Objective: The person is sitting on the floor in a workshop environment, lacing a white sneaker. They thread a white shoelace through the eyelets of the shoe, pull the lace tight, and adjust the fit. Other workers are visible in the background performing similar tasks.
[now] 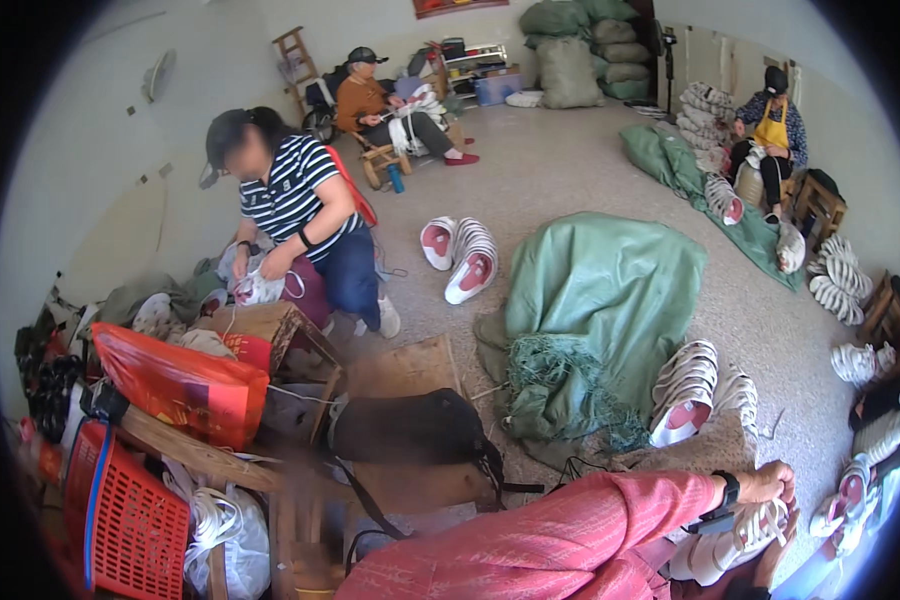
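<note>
At the lower right, my left hand [767, 482] reaches out of a pink-red sleeve, a black watch on its wrist. Its fingers pinch a white shoelace [773, 520] above a white shoe [710, 556]. Just below, beside the shoe's laced front, my right hand [782, 552] shows only in part; its fingers appear closed on the same lace, though the grip is partly hidden. Sleeve and picture rim cut off some of the shoe. A row of nested white shoes with red insoles [686, 390] stands beyond my left wrist.
A green sack [605, 290] lies ahead. To the left are a black bag [410, 428], a red plastic bag [185, 385] and a red basket [140, 525]. A person in a striped shirt [300, 195] handles a shoe; two others sit farther back. More shoes [840, 280] line the right.
</note>
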The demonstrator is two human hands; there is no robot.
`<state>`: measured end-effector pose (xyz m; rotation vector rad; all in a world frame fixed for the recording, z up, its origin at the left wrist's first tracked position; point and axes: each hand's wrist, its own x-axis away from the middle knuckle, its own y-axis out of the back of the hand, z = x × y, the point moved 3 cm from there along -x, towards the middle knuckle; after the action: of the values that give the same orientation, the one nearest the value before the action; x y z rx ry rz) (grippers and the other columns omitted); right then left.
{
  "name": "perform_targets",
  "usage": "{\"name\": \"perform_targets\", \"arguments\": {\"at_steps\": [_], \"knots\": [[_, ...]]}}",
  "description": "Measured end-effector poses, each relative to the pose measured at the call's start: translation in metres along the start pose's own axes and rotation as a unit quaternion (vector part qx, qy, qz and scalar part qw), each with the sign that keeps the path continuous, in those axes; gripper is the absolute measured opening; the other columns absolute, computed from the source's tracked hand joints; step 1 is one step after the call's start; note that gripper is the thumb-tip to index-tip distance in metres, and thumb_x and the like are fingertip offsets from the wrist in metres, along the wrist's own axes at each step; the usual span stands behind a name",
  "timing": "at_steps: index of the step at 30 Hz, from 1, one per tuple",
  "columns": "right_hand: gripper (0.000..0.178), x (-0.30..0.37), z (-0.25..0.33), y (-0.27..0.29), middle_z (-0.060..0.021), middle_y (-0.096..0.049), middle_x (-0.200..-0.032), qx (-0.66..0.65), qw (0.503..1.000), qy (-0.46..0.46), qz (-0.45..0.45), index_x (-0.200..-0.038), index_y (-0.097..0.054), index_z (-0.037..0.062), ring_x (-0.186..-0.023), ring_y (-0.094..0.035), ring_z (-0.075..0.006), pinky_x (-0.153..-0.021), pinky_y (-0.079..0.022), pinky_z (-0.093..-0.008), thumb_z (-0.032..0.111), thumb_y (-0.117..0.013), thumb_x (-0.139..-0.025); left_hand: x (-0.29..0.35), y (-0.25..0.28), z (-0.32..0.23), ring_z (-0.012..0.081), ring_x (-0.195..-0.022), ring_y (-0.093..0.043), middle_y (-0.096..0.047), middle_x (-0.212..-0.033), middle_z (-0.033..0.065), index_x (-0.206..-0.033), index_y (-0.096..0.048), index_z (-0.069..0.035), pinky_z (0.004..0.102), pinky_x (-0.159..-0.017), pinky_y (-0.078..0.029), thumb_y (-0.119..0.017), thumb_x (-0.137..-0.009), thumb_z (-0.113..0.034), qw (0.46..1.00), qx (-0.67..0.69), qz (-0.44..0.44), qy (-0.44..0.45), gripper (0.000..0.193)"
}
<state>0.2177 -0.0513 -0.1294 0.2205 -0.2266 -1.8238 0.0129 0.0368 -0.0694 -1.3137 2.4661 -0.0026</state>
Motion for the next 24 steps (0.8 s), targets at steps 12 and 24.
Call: {"name": "perform_targets", "arguments": {"at_steps": [12,24], "knots": [[0.047,0.004,0.023,0.003,-0.0181,-0.053,-0.128,0.084,0.996,0.011,0.038,-0.131,-0.053,-0.003,-0.119,-0.05,-0.0258,-0.104,-0.039,-0.0377,0.035,-0.04,-0.106,0.002,-0.003,-0.006,0.0241,-0.076,-0.066,-0.071,-0.077,0.0139,-0.073,-0.066,0.0,0.0357,-0.068,-0.053,-0.047,-0.073,0.008,1.0,-0.013,-0.001,0.013,0.02],[0.04,0.001,0.019,0.018,-0.0126,-0.056,-0.108,0.063,0.996,0.063,0.032,-0.113,-0.057,-0.0028,-0.103,-0.053,-0.0227,-0.092,-0.041,-0.0377,0.034,-0.046,-0.103,0.004,-0.004,-0.014,0.0239,-0.074,-0.067,-0.07,-0.076,0.0138,-0.071,-0.066,0.0,0.0359,-0.066,-0.053,-0.045,-0.069,0.008,0.999,-0.006,0.02,0.024,0.022]]}}
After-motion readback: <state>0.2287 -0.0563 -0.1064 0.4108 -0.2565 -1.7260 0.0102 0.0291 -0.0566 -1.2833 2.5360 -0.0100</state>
